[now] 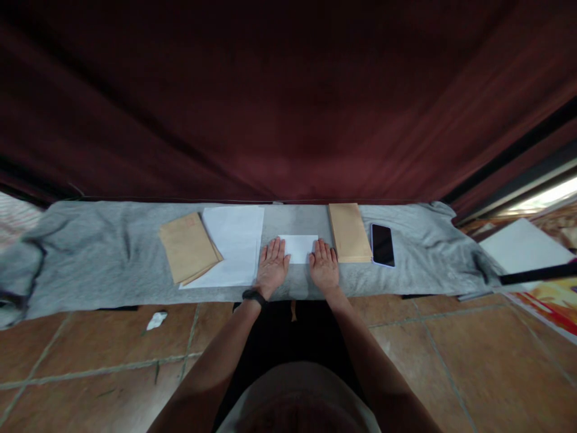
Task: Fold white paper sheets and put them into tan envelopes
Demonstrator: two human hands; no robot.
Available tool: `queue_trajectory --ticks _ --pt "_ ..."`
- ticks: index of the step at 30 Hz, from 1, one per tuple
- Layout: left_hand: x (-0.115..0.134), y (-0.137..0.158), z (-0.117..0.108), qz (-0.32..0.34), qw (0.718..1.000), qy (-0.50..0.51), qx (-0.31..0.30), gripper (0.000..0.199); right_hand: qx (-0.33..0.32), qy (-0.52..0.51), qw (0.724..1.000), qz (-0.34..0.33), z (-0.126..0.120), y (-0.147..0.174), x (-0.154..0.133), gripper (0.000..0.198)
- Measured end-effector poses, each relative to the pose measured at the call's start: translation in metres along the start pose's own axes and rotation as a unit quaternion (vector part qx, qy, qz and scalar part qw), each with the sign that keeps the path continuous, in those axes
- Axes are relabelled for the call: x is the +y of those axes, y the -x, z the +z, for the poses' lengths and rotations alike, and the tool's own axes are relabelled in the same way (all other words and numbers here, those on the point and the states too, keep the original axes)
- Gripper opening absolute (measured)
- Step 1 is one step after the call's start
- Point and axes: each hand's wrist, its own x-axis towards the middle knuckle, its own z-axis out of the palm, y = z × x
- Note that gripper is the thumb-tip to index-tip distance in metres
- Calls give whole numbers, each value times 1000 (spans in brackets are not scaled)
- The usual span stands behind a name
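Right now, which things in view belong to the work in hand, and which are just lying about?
Likely part of the work:
Small white paper, between the left hand and right hand
White sheets, to its left
Left brown envelopes, partly on the sheets
Right brown envelopes
Grey cloth, beneath these

Probably just lying about:
Phone, beside the right brown envelopes
Crumpled white scrap, on the floor

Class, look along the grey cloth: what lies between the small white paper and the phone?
In the head view, the right hand and the brown envelope stack lie between the small white paper and the phone.
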Motion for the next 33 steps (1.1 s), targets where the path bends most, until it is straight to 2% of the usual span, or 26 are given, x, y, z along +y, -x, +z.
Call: queue_trajectory --ticks 4,11,16,24,30,33 --pt "-9 10 -7 30 1000 -4 -4 58 12 -2 1000 2 1 3 2 53" --pt "-6 12 -16 107 992 -19 -71 47 21 4 1000 -5 1 5 4 52" --pt "-2 7 -14 136 985 -35 -97 55 18 10 1000 -8 -1 5 4 51" --pt "-1 5 -16 139 985 -36 -91 54 15 6 1000 -20 -8 7 3 47" --pt "-2 9 -23 140 988 -18 -66 44 -23 -15 994 -104 -20 8 -2 50" --pt "0 16 -27 137 990 20 -39 43 -54 -25 992 -110 -26 7 -4 43"
